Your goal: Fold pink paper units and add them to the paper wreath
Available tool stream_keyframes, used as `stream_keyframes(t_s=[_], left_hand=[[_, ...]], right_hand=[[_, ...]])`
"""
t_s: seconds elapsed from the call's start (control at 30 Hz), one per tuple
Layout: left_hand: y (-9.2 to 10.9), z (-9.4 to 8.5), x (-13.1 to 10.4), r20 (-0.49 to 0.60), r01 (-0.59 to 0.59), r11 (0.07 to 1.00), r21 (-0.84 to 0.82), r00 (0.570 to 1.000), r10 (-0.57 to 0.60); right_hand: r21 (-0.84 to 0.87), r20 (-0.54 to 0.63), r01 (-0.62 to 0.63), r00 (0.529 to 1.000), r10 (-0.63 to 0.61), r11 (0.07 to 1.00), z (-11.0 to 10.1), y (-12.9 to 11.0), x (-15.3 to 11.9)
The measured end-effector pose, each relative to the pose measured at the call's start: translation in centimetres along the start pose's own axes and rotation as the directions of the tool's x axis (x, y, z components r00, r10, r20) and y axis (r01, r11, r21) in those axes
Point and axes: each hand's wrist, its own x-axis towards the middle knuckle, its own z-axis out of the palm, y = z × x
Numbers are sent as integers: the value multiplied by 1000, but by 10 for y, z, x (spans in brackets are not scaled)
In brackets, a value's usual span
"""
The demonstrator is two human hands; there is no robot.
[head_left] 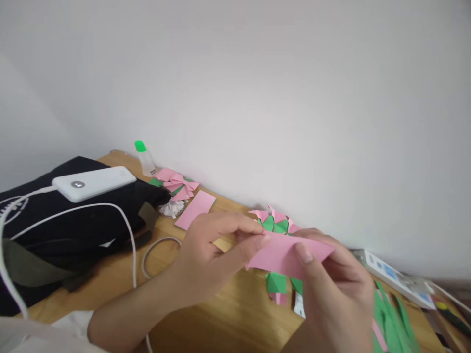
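Between my two hands, above the wooden table (221,323), is a strip of pink paper (283,252). My left hand (224,245) pinches its upper left corner between thumb and index finger. At the other end, my right hand (334,274) grips the strip, thumb lying on its face and fingers behind. Beneath and behind it, green and pink folded paper pieces (275,225) lie on the table, partly covered by the strip and my hands. Another pink paper rectangle (196,208) rests flat beyond my left hand.
A black bag (91,230) at left carries a white power bank (95,184) with white cables. Along the wall stand a glue bottle with a green cap (145,159) and pink-green paper scraps (180,184). At right are a power strip (393,277) and green paper strips (393,318).
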Motion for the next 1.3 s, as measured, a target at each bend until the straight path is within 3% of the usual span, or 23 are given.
stream_keyframes(t_s=[0.17, 0.33, 0.67, 1.13, 1.3], left_hand=[[2, -3, -2, 49, -76, 994, 73, 996, 73], [3, -6, -6, 64, -140, 985, 101, 989, 134], [3, -6, -5, 18, -138, 987, 84, 990, 137], [5, -8, -2, 97, -1, 1000, 3, 995, 1], [4, -9, -2, 105, -16, 999, 46, 994, 11]], right_hand=[[-41, 21, 162, 987, -161, 986, 1, -2, 1], [15, 89, 243, 966, -243, 970, 7, -5, 1], [11, 102, 262, 960, -262, 965, 5, -3, 0], [-67, 64, 254, 966, -249, 965, 8, -4, -1], [-61, 98, 269, 960, -262, 961, 9, -5, 0]])
